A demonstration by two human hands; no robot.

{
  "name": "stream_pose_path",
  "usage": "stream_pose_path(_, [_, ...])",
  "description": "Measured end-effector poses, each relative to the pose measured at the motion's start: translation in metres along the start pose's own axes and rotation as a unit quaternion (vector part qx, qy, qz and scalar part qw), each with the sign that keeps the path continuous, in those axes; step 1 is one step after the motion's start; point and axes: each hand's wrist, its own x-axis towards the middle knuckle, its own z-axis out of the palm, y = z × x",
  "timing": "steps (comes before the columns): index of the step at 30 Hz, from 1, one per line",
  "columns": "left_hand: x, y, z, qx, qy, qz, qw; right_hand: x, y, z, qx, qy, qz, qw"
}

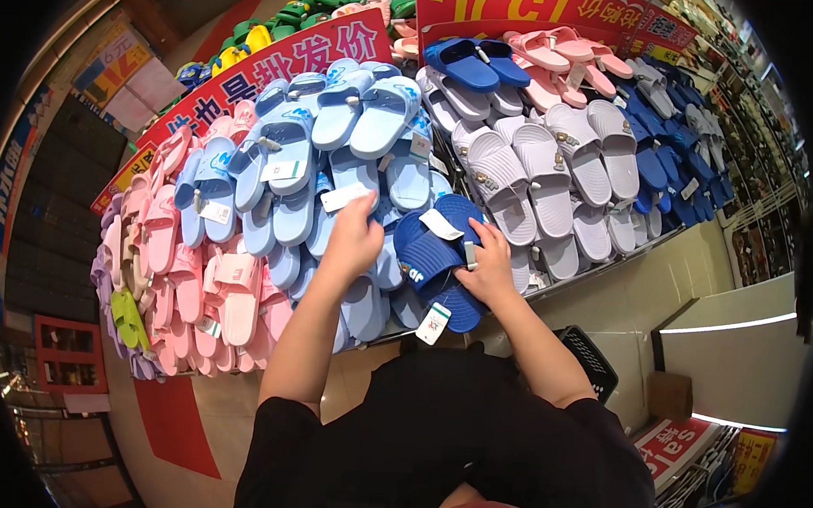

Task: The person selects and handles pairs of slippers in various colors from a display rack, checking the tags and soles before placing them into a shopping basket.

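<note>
A pair of dark blue slippers with white tags lies over the front of the light blue pile. On its right side my right hand is closed round the edge of the pair, thumb and fingers gripping it. My left hand is over the light blue slippers, beside a white tag on one of them. Its fingers point up toward that tag and partly hide one another; whether they pinch anything is too unclear to tell. A white and green tag hangs below the dark blue pair.
Pink slippers are heaped at the left, grey slippers at the right, with more dark blue slippers beyond. Red sale signs stand behind the piles. A black basket is on the floor at the right.
</note>
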Motion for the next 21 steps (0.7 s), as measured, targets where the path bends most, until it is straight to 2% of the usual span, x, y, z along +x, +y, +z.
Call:
stream_pose_path(1, [0.019,-0.011,0.008,0.026,0.064,0.031,0.997,-0.003,0.000,0.001,0.000,-0.012,-0.005,1.000])
stream_pose_path(4, [0.068,-0.001,0.024,0.204,0.044,-0.087,0.974,-0.012,-0.004,0.004,-0.006,-0.009,-0.013,1.000])
stream_pose_path(5, [0.078,-0.001,0.031,0.204,0.041,-0.082,0.975,-0.014,-0.008,0.002,-0.003,0.002,-0.012,1.000])
stream_pose_path(7, [0.094,-0.006,0.051,0.280,0.123,-0.141,0.942,-0.016,-0.014,-0.008,0.000,0.003,-0.009,1.000])
stream_pose_path(8, [0.100,-0.009,0.056,0.279,0.120,-0.136,0.943,-0.018,-0.015,-0.012,-0.002,0.007,-0.005,1.000])
stream_pose_path(10, [0.110,-0.015,0.057,0.281,0.190,-0.088,0.937,-0.025,-0.017,-0.019,0.005,0.007,-0.007,1.000])
stream_pose_path(11, [0.114,-0.019,0.056,0.277,0.185,-0.062,0.941,-0.028,-0.016,-0.023,0.002,0.013,-0.008,1.000])
stream_pose_path(18, [0.142,-0.017,0.042,0.223,0.164,-0.102,0.956,-0.043,-0.003,-0.049,0.033,0.042,0.016,0.998])
stream_pose_path(21, [0.123,0.022,0.035,0.219,0.119,-0.124,0.960,-0.045,0.006,-0.056,0.040,0.041,0.020,0.998])
